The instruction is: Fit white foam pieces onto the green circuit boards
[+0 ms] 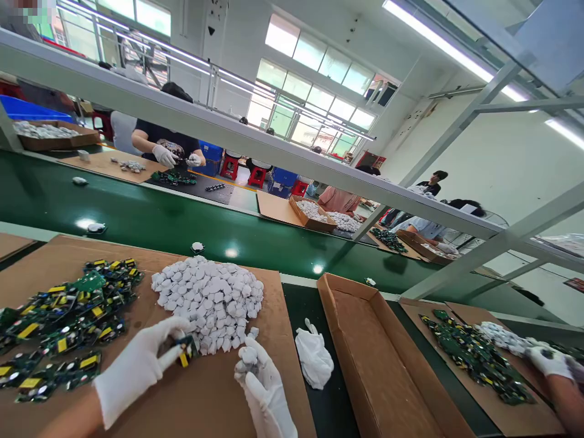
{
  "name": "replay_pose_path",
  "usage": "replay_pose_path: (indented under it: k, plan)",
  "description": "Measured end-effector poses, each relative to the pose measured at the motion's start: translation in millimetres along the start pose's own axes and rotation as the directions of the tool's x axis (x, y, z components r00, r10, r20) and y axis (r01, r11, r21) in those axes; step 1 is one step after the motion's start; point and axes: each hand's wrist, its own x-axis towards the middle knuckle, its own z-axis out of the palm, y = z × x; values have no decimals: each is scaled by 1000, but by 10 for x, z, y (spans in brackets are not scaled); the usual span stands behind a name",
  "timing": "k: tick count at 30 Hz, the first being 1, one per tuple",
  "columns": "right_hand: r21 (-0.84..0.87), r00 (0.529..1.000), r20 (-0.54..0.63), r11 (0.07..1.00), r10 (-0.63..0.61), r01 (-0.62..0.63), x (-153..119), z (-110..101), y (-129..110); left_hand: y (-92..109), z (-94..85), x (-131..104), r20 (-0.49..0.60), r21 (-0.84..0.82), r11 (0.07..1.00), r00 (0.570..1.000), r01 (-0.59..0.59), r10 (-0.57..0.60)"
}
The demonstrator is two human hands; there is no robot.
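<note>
My left hand (pixel 146 362), in a white glove, is closed on a small circuit board (pixel 186 351) with a yellow part, pinched between thumb and fingers. Curled around a white lump (pixel 249 358) is my right hand (pixel 267 389), also gloved; whether it holds more than one lump I cannot tell. Just beyond both hands a big pile of white lumps (pixel 210 298) lies on a cardboard sheet (pixel 182 407). Left of my left hand spreads a heap of green circuit boards (pixel 68 322) with yellow parts.
A shallow cardboard box (pixel 378 359) and a crumpled white glove-like bundle (pixel 314 356) are on my right. Beyond the sheet runs a green belt (pixel 274 243) carrying a few pieces. A metal frame (pixel 255 134) crosses above. Co-workers sit opposite; another's gloved hand (pixel 550 359) is at far right.
</note>
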Motion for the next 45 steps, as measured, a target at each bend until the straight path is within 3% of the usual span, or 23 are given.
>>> replay_pose_path:
  k: [1, 3, 6, 9, 13, 17, 21, 27, 31, 36, 41, 45]
  plan:
    - [-24, 1000, 4, 1000, 3, -3, 0, 13, 25, 50, 157, -24, 159, -41, 998, 986, -44, 51]
    - [-80, 1000, 19, 997, 24, -23, -17, 26, 73, 119, 403, -76, 325, -56, 995, 941, -77, 91]
    - [-161, 997, 50, 986, 61, -52, -84, -1, 101, 183, 581, -141, 347, -23, 994, 931, -108, 110]
    - [-224, 997, 41, 973, 66, -55, -160, -69, 48, 203, 600, -177, 342, 15, 984, 926, -175, 160]
    - [-260, 1000, -24, 965, 12, -18, -201, -138, -57, 201, 501, -203, 364, 129, 957, 910, -260, 198]
    - [-264, 999, -46, 965, -27, 14, -197, -107, -85, 321, 383, -208, 425, 328, 913, 901, -241, 85]
    - [-264, 998, -41, 964, -37, 24, -211, -26, -62, 476, 457, -191, 444, 494, 845, 895, -207, -40]
    - [-274, 995, -72, 960, -70, 47, -222, -50, -65, 528, 568, -188, 528, 470, 839, 849, -274, -19]
    - [-281, 993, -87, 958, -75, 48, -221, -78, -21, 495, 557, -224, 480, 472, 856, 876, -210, -50]
    - [-289, 997, -63, 957, -37, 17, -225, 17, 147, 551, 624, -218, 409, 583, 803, 899, -125, -158]
    - [-324, 993, -107, 946, -57, 20, -220, 43, 271, 523, 710, -247, 383, 533, 836, 918, -134, -97]
    - [-373, 984, -136, 926, -111, 53, -240, 54, 314, 441, 780, -283, 342, 583, 802, 935, -134, -92]
